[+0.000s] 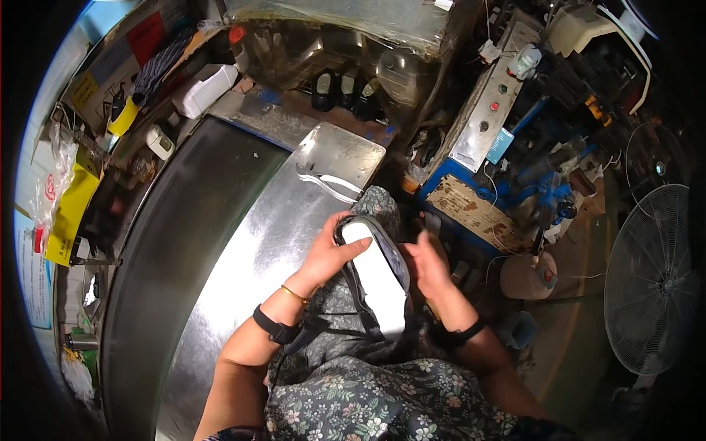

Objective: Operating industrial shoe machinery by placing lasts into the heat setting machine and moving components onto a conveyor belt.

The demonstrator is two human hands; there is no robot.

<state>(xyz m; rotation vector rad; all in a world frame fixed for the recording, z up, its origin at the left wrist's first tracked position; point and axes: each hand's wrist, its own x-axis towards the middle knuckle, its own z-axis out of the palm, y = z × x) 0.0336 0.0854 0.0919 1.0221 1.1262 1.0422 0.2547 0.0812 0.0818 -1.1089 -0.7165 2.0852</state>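
Observation:
Over my lap, a dark shoe (398, 259) is tilted with a long white foot-shaped piece (379, 288) showing inside its dark edges. My left hand (327, 253) grips the shoe near its far end, thumb lying across the white piece. On the other side my right hand (429, 266) is beside the shoe's edge, fingers apart and slightly blurred, with nothing seen in it. A floral apron (360, 397) covers my lap under the shoe. White looped strips (329, 182) lie on the metal table (239, 272) beyond my left hand.
A dark conveyor belt (158, 257) curves along the left. Several dark shoes (346, 92) stand at the back beneath a plastic-covered machine (346, 18). At right are a control panel with buttons (491, 110), a pale bucket (526, 277) and a large fan (654, 283).

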